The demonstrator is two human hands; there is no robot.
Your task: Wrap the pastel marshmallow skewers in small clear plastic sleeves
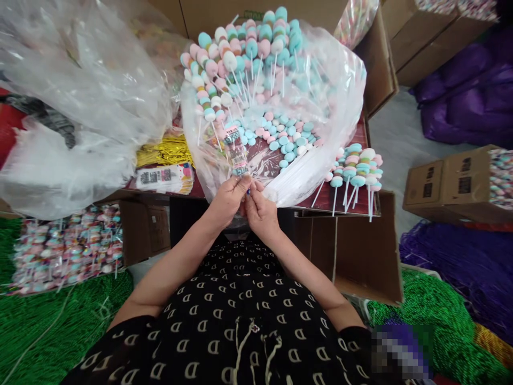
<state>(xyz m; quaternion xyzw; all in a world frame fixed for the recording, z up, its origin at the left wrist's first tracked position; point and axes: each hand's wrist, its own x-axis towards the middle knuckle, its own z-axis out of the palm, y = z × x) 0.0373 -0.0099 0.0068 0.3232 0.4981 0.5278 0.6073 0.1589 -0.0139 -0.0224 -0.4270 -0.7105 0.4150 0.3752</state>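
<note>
Right grip, left grip both clenched on small blue item, mostly hidden

Left hand, right hand nearly touching

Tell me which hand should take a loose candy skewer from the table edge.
Right hand, probably: it lies nearer the loose candy skewers and pinches only something small, while the left hand grips the wrapped skewer.

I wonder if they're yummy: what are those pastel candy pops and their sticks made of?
The pastel discs look like soft marshmallow-style candy: matte, slightly dusty, no shine, though looks can't prove it. The sticks look like smooth white plastic, possibly rolled paper.
</note>
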